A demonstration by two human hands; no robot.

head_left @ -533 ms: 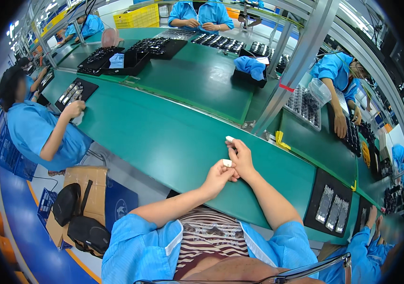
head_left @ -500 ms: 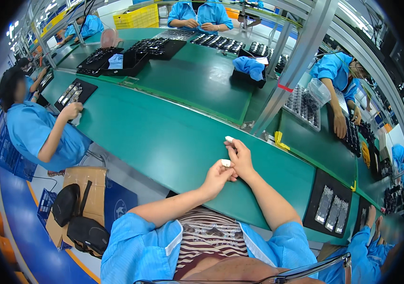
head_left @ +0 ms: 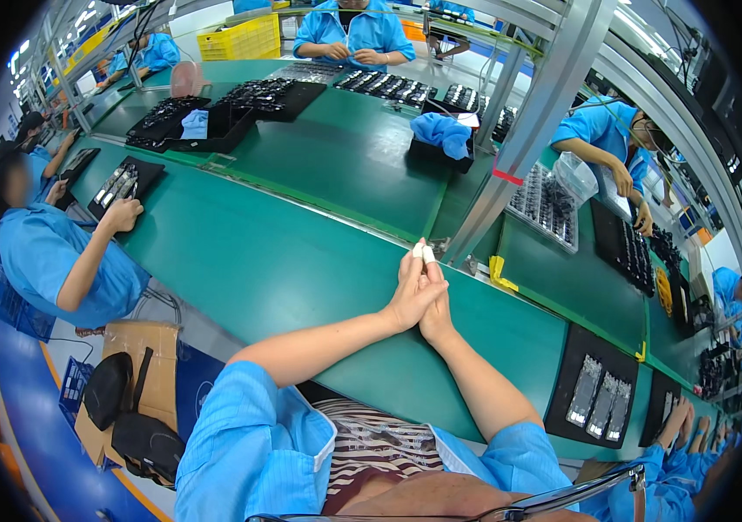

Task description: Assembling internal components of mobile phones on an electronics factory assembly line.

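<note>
My left hand [head_left: 406, 300] and my right hand [head_left: 434, 320] are clasped against each other above the green tabletop [head_left: 318, 261]. White finger covers [head_left: 423, 250] sit on a fingertip of each hand, and these two tips touch side by side, pointing away from me. The left thumb lies across toward the right hand. No object shows between the palms, though their inner sides are hidden. Nearest to my right forearm lies a black mat [head_left: 593, 391] with several flat metallic parts [head_left: 597, 398] in a row.
A metal post [head_left: 510, 165] with red tape rises beyond my hands, near a yellow strip [head_left: 500, 272]. Black boxes with blue cloths [head_left: 442, 133] and trays of small parts [head_left: 545, 204] stand across the table. Co-workers in blue sit at left [head_left: 57, 252], right and far side.
My hands have come together from a looser pose, the white-tipped fingers now side by side. They sit slightly farther from me. The co-worker at right has pulled an arm back from the black tray.
</note>
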